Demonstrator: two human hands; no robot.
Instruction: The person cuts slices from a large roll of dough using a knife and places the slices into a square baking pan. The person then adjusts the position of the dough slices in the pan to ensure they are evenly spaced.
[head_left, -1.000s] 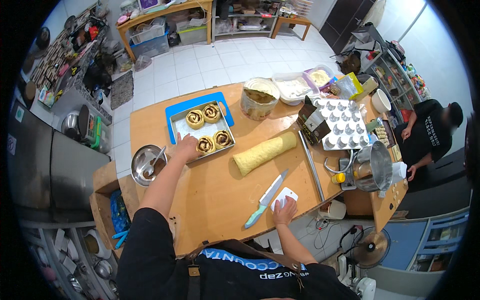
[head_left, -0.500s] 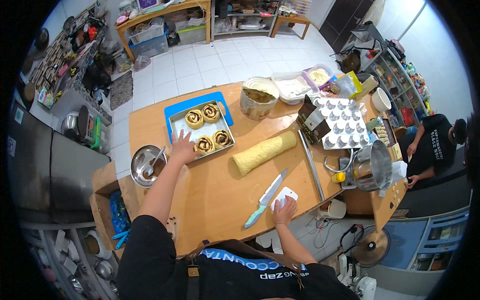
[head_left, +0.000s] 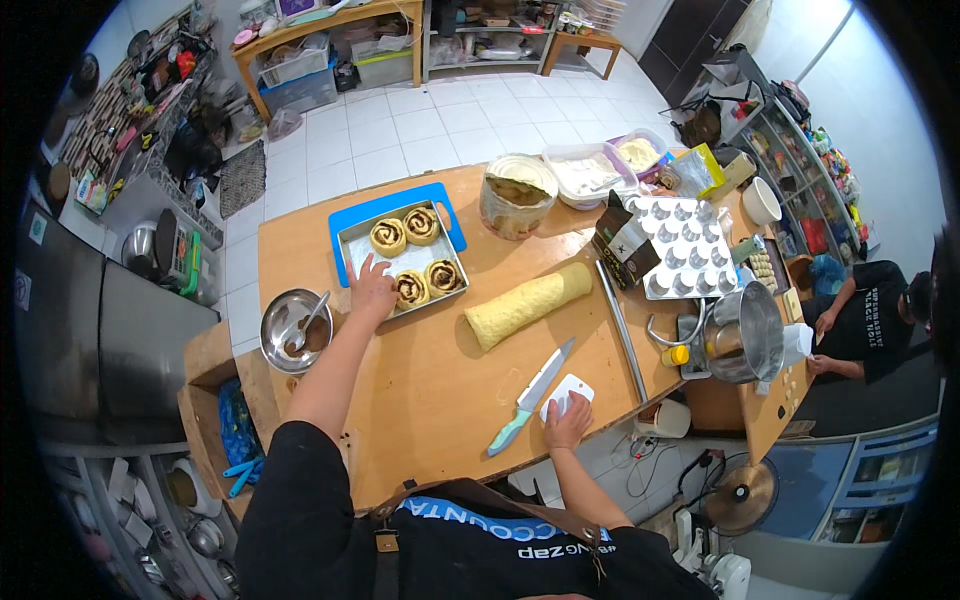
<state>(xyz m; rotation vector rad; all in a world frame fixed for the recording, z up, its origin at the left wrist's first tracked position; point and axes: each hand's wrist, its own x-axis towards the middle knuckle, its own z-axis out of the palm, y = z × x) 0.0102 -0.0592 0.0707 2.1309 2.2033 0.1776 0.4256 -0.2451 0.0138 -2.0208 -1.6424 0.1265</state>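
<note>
My left hand (head_left: 372,292) reaches over the near-left side of a square metal baking tray (head_left: 357,243), fingers spread beside a filled dough roll (head_left: 410,289). Whether the fingertips touch that roll I cannot tell. Another swirled roll (head_left: 443,278) sits against it, and two more, including a far one (head_left: 388,237), lie at the back of the tray. My right hand (head_left: 569,424) grips the near edge of a white dough scraper (head_left: 571,385) on the table. Left of the scraper lies a knife (head_left: 530,402) with a green handle. Beyond it rests a long rolled dough log (head_left: 528,305).
Left of the tray stands a metal bowl (head_left: 283,333) with a spoon. A blue board (head_left: 345,221) lies under the tray. A metal rod (head_left: 622,335), muffin tin (head_left: 683,250), mixing bowl (head_left: 755,330) and tub (head_left: 518,205) stand right. A co-worker (head_left: 862,310) works far right.
My left hand has shifted slightly right, closer to the near-left roll. My right hand and the scraper have barely moved. The co-worker has shifted a little.
</note>
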